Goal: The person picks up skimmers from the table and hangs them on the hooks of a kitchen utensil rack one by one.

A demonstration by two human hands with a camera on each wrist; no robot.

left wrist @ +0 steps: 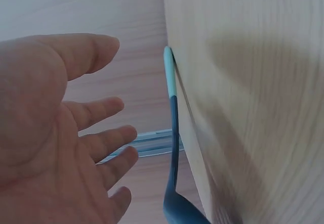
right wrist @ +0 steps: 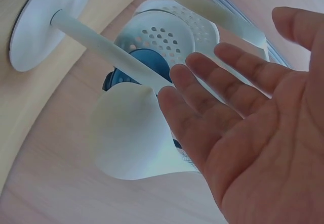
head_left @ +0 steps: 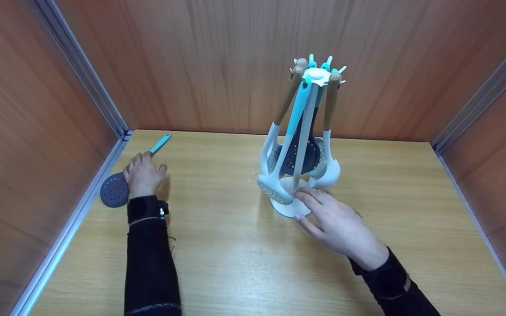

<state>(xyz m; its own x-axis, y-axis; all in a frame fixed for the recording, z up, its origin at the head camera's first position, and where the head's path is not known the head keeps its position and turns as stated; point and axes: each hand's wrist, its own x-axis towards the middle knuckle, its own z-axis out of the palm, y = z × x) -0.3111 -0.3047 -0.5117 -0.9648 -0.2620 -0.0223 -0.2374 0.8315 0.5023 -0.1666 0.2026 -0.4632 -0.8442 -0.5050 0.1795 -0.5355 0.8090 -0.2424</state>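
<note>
At the left of the head view, a dark skimmer (head_left: 114,190) with a turquoise handle end (head_left: 160,142) lies on the table. My left hand (head_left: 143,173) is over its middle; the left wrist view shows the fingers spread apart and the skimmer (left wrist: 174,128) beside them, not gripped. A white utensil stand (head_left: 304,145) carries several hanging utensils, among them a white ladle (head_left: 327,173), a white slotted turner (head_left: 275,188) and a dark skimmer (head_left: 310,158). My right hand (head_left: 341,221) is in front of the stand's base (head_left: 284,210), fingers extended, holding nothing; whether it touches the stand I cannot tell.
Wooden panels surround the table (head_left: 218,245): a back wall (head_left: 200,66), a left wall (head_left: 24,153) and a right wall (head_left: 499,145). Metal strips (head_left: 81,188) run along the side edges. The stand is right of centre, near the back wall.
</note>
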